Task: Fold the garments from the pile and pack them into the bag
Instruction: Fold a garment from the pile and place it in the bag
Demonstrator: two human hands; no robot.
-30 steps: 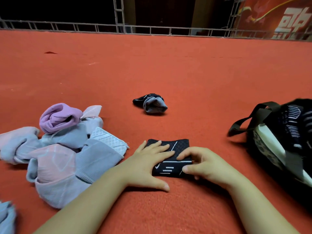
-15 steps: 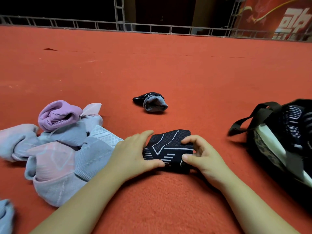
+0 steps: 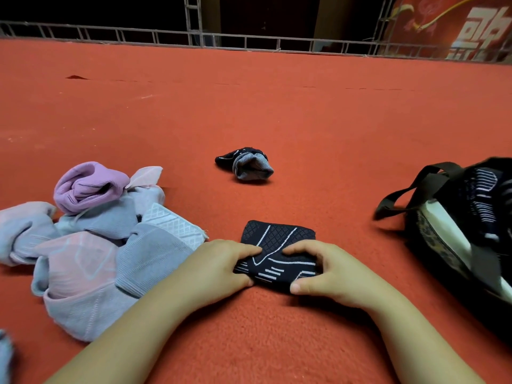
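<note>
My left hand (image 3: 214,268) and right hand (image 3: 329,273) each pinch a near corner of the folded black garment (image 3: 277,245), flat on the red carpet (image 3: 277,106). The pile (image 3: 97,245) lies at nine o'clock, the bag (image 3: 468,239) at three o'clock.

Both hands (image 3: 279,268) gripping folded black garment (image 3: 277,242); pile (image 3: 91,245) left; bag (image 3: 468,234) right
</note>
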